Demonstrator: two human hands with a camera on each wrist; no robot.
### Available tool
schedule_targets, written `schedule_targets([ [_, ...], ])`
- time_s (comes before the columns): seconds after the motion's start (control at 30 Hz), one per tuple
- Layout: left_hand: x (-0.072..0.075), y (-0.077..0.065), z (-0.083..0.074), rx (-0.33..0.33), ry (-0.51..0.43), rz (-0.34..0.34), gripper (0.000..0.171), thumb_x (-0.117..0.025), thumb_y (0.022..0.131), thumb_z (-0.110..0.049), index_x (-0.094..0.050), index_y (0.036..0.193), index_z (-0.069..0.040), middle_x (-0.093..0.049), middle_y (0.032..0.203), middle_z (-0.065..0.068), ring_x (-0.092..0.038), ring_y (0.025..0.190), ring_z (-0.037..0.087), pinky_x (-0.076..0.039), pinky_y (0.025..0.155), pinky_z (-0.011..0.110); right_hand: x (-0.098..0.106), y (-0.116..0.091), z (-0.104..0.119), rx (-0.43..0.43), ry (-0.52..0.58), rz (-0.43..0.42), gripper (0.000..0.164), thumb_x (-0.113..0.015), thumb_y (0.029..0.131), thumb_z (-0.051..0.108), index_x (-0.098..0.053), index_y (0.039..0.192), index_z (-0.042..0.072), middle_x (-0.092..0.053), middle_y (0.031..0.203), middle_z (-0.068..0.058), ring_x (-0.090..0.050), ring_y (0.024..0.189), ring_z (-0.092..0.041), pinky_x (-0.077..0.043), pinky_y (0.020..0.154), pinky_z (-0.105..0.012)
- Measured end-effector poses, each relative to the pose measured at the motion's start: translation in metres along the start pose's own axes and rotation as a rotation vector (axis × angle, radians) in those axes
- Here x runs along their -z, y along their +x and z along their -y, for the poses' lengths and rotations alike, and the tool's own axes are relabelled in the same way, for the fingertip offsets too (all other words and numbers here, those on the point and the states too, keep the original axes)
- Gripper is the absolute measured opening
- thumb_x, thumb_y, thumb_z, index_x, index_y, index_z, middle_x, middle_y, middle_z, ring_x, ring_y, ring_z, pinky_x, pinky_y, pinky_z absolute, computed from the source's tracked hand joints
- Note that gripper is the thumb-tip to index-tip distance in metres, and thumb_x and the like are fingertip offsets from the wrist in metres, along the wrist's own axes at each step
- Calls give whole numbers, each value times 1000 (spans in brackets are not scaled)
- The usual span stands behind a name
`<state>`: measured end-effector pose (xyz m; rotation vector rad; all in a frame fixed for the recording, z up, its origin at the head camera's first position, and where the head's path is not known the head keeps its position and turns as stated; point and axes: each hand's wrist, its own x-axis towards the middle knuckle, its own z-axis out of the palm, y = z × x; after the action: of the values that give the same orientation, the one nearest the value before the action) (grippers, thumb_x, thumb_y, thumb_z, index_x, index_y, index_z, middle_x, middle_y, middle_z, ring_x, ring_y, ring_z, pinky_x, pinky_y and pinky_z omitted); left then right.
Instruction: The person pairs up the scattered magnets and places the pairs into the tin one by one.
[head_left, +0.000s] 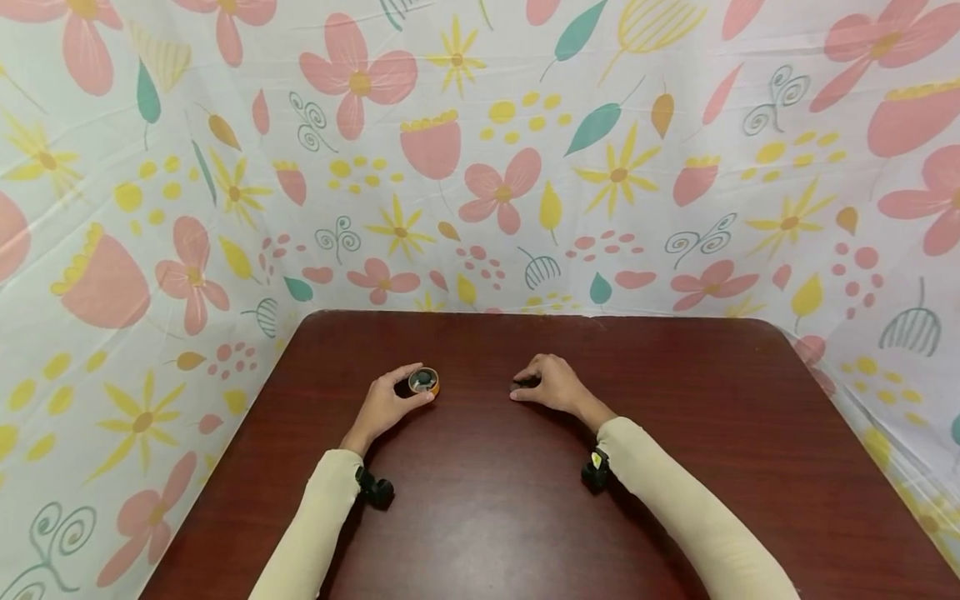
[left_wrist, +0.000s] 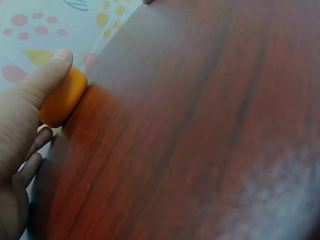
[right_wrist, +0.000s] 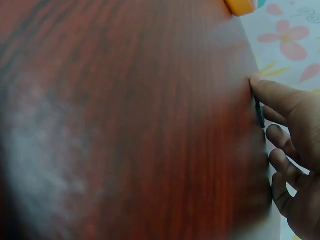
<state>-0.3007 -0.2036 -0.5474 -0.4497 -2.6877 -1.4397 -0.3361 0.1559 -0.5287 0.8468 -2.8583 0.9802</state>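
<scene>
A small round orange container (head_left: 423, 381), with a dark piece and something pale showing in its top, stands on the table. My left hand (head_left: 386, 407) holds it between thumb and fingers from its left side. The left wrist view shows its smooth orange side (left_wrist: 65, 100) beside the thumb. To the right, apart from the container, my right hand (head_left: 558, 385) pinches a small, thin dark piece (head_left: 519, 385) low at the tabletop. In the right wrist view that dark piece (right_wrist: 259, 112) appears edge-on under the thumb; its exact kind cannot be made out.
Both hands are over the far half of a dark reddish-brown wooden table (head_left: 480, 500) with rounded corners. A white curtain (head_left: 480, 167) with a flower print hangs behind it and along the sides. Small black devices (head_left: 375, 490) are strapped to both wrists.
</scene>
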Motion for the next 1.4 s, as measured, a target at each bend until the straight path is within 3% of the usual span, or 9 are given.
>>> schedule_targets([
  [0.23, 0, 0, 0, 10, -22, -6, 72, -82, 87, -44, -57, 147, -14, -58, 146, 4, -51, 138, 27, -41, 113, 55, -2, 2, -1, 26, -3, -18, 19, -83, 89, 29, -84, 103, 17, -74, 94, 7, -65, 93, -15, -55, 84, -41],
  [0.63, -1, 0, 2, -2, -37, 1, 68, -81, 89, -41, -57, 147, -17, -58, 147, 3, -49, 139, 27, -40, 113, 56, 0, 1, -4, 5, 13, -52, 16, -83, 88, 33, -84, 100, 22, -75, 92, 11, -62, 94, -15, -54, 86, -42],
  [0.9, -1, -2, 2, -8, -31, -5, 68, -80, 89, -42, -58, 147, -16, -57, 148, 4, -49, 140, 28, -39, 113, 57, 1, -5, -6, -33, 26, -49, 16, -83, 89, 31, -84, 100, 20, -77, 96, 8, -67, 93, -14, -57, 81, -38],
  [1.17, -1, -2, 4, 6, -33, 2, 70, -80, 88, -45, -57, 148, -16, -56, 148, 3, -48, 141, 28, -39, 113, 57, 1, -4, -6, -9, 4, -57, 16, -83, 89, 30, -84, 100, 19, -77, 95, 8, -68, 89, -11, -57, 75, -33],
  [1.4, -2, -2, 3, -1, -29, 4, 70, -80, 88, -44, -56, 148, -16, -56, 149, 3, -48, 141, 28, -39, 114, 57, 4, -1, -3, -3, 27, -108, 16, -84, 87, 31, -84, 98, 20, -74, 90, 10, -61, 85, -11, -53, 71, -31],
])
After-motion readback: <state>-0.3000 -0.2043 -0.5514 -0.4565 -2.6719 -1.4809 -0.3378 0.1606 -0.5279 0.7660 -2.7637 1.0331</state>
